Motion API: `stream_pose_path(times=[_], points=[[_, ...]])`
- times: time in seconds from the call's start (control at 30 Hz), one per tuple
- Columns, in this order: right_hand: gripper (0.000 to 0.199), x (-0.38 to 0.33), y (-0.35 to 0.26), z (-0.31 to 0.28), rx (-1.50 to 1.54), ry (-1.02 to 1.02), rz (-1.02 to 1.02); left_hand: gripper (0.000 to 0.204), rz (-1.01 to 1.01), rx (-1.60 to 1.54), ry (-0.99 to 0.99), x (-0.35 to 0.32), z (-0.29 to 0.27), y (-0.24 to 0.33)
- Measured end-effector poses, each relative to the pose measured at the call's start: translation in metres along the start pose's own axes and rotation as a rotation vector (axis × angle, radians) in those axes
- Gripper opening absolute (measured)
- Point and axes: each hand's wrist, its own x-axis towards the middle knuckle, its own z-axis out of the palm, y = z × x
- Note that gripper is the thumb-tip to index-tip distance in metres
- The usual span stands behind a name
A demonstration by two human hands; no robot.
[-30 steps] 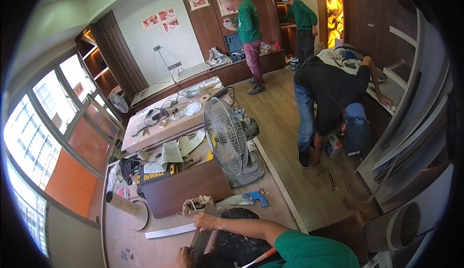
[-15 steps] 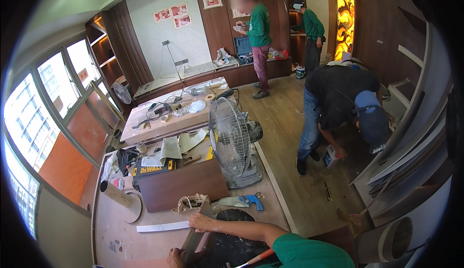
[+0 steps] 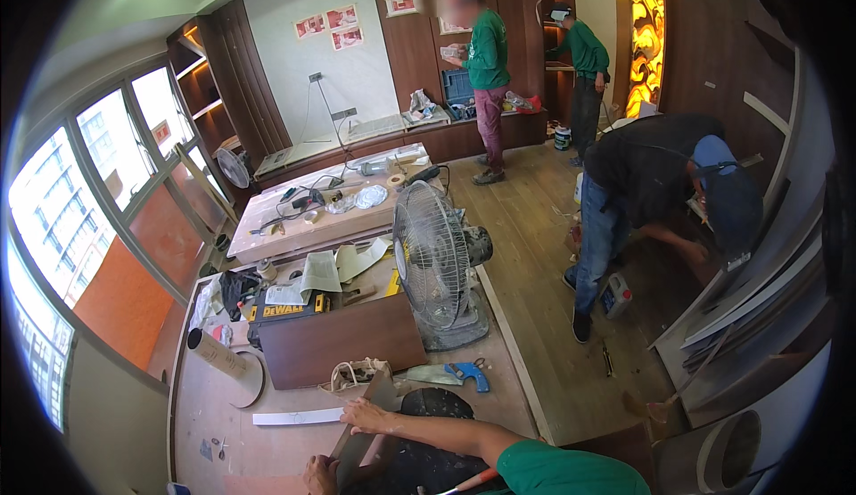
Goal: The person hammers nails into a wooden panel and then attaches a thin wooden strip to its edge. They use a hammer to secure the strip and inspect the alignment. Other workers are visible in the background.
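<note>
Lying near on the bench (image 3: 214, 397), a dark wooden strip (image 3: 361, 428) was gripped by the left hand (image 3: 319, 474) and pressed flat by the right hand (image 3: 366, 416); judged stiff, light, best held edgewise.

Daylight pours through tall orange-framed windows (image 3: 116, 192) into a room with a pale wood-plank floor (image 3: 535, 227), dark brown wooden wall panelling (image 3: 419, 40), a white wall (image 3: 348, 67) and a glowing amber backlit panel (image 3: 646, 45).
</note>
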Motion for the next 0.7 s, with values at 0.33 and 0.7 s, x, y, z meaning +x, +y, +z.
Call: stream_pose_path(times=[0.33, 0.7], points=[[0.039, -0.015, -0.006, 0.007, -0.032, 0.136, 0.045, 0.064, -0.526, 0.250, 0.033, -0.040, 0.019, -0.072], [0.045, -0.188, -0.097, -0.055, 0.172, -0.162, 0.102, 0.078, -0.997, 0.218, 0.101, -0.032, 0.017, -0.121]])
